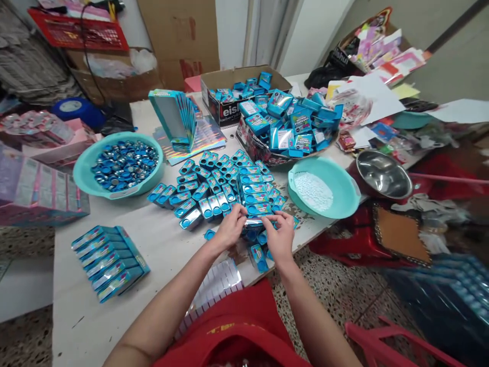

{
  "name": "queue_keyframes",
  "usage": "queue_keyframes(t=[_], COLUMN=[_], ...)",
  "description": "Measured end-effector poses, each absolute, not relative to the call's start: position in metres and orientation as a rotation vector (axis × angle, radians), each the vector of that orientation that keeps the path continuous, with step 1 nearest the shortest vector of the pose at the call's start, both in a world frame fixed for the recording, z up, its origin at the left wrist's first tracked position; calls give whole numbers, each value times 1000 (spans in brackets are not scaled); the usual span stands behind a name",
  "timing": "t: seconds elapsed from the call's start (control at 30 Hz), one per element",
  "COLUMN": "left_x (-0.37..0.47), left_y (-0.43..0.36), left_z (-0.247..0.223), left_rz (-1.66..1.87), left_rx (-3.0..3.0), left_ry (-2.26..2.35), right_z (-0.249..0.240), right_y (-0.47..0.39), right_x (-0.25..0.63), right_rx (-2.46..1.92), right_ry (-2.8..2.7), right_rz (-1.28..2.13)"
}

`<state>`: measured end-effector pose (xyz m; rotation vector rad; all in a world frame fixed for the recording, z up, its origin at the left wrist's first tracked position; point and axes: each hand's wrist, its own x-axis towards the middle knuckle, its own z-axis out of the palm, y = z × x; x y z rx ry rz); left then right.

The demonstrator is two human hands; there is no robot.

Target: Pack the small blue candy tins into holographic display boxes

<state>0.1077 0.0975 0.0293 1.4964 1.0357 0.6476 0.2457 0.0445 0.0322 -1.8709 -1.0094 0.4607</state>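
Note:
My left hand (229, 227) and my right hand (280, 233) meet at the near end of a stack of small blue boxes (252, 188). Between them is one small blue box (253, 222), its shiny edge facing up. The fingers of both hands are closed on its two ends. More small blue boxes (214, 186), several with round holes or caps on top, crowd the table to the left of the stack. A few loose ones (259, 257) lie close by my right hand, near the table edge.
On the left stand a turquoise basin (82, 168) of blue and silver caps and a filled display box (132, 250). To the right are a turquoise basin (346, 196) of white pellets and a steel bowl (384, 176). Cartons (244, 140) heaped with blue packs stand behind.

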Motion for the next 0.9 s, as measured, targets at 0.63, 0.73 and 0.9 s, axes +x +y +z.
queue_keyframes(t=[0.63,0.73,0.9], left_x=[67,-1,-54], left_y=[18,5,-33], left_z=[-3,-18,-53], left_rz=[237,-60,-499], left_rx=[2102,1865,1608], left_ry=[1745,1812,1600], right_z=[29,25,-31], right_y=[30,-4,-39], right_x=[244,215,156], right_rx=[-1747,-1532,-1229], right_ry=[-1045,-1342,-1919], right_rz=[261,149,856])
